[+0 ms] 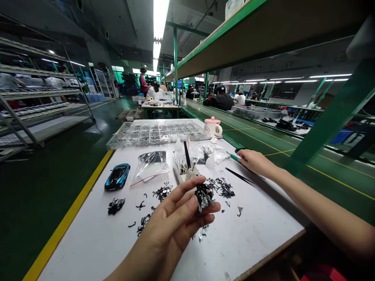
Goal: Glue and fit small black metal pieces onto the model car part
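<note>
My left hand (178, 218) is closed on a small black-and-silver model car part (204, 196), pinched between thumb and fingers above the white table. At the table's right edge, my right hand (254, 160) has its fingers curled on a green-and-black tool (235, 157), whose kind I cannot make out. Black tweezers (239, 176) lie just below that hand. Loose small black parts (222, 188) are heaped behind the held part, and another black-and-silver part (116, 206) lies to the left. A blue toy car (117, 176) stands behind it.
A clear compartment tray (155, 134) of small parts spans the table's back, with a pink-lidded mug (213, 127) beside it. A plastic bag (150, 166) and a small box of tools (187, 169) stand mid-table. A green post (328, 121) rises at the right. People sit further off.
</note>
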`<state>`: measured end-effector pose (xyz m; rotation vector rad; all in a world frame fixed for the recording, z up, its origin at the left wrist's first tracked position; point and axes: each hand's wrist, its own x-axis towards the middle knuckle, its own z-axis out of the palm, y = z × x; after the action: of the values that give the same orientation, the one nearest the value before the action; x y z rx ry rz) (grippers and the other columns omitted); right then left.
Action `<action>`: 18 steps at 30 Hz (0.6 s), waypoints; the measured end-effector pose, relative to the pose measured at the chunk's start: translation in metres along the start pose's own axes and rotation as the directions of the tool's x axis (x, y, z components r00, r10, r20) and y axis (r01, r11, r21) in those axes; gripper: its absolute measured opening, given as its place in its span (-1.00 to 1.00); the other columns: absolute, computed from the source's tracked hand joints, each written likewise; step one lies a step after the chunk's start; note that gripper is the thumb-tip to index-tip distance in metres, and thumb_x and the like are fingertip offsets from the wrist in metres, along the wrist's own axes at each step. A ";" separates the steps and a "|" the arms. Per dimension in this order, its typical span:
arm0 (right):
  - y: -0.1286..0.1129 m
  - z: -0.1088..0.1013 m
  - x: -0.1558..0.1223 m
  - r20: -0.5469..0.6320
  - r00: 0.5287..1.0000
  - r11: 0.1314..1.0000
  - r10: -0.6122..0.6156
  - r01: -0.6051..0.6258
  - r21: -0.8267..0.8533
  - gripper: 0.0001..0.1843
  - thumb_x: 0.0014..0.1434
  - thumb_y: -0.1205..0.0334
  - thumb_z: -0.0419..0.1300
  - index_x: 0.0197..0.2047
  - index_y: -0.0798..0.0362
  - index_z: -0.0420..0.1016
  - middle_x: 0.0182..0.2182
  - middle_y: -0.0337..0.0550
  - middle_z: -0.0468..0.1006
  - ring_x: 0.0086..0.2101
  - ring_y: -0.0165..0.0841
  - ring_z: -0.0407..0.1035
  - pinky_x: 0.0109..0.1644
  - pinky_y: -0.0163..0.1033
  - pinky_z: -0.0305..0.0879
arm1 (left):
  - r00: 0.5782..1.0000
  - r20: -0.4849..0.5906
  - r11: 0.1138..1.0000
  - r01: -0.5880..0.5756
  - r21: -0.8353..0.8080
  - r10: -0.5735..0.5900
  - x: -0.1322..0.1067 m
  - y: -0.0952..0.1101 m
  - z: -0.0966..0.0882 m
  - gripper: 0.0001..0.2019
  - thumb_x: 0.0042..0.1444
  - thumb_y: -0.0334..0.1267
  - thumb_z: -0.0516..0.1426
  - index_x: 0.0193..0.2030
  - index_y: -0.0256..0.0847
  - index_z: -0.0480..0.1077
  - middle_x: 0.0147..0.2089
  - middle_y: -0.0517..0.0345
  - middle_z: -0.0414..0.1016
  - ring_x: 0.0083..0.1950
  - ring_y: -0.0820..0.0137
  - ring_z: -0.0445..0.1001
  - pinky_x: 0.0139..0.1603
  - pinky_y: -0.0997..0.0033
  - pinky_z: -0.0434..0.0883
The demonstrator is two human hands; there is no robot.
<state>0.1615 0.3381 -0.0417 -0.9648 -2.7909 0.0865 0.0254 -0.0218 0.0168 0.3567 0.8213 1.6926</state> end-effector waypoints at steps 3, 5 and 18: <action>-0.002 0.014 0.021 0.011 0.999 0.999 0.043 -0.042 -0.021 -0.67 0.42 0.11 0.22 0.12 0.14 0.47 0.00 0.01 0.53 -0.03 -0.19 0.47 0.10 0.03 0.42 | 0.999 0.042 1.000 -0.008 0.016 0.007 0.000 0.001 0.000 -0.75 0.21 -0.23 0.35 0.03 -0.05 0.62 -0.10 0.12 0.70 -0.06 0.37 0.67 -0.02 0.49 0.56; -0.003 0.022 0.026 0.019 0.998 0.998 0.058 -0.058 -0.009 -0.66 0.42 0.10 0.23 0.12 0.14 0.47 -0.02 -0.01 0.53 -0.04 -0.19 0.47 0.11 0.04 0.42 | 0.999 0.046 1.000 -0.015 0.020 0.014 -0.002 0.001 0.000 -0.78 0.22 -0.24 0.34 0.02 -0.06 0.63 -0.11 0.11 0.70 -0.07 0.38 0.67 0.00 0.48 0.55; -0.066 -0.079 0.005 -0.433 0.893 0.810 0.119 0.165 0.563 -0.62 0.47 0.07 0.05 0.28 -0.08 0.15 -0.22 -0.18 0.29 -0.41 -0.40 0.19 -0.38 -0.29 0.24 | 0.996 0.042 0.997 -0.079 0.019 0.078 0.002 -0.001 -0.005 -0.75 0.11 -0.28 0.41 -0.05 -0.08 0.65 -0.09 0.05 0.67 -0.08 0.29 0.68 -0.04 0.43 0.56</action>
<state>0.1325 0.2888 0.0445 -0.6722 -2.1252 0.6075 0.0226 -0.0217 0.0126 0.4421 0.8037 1.7449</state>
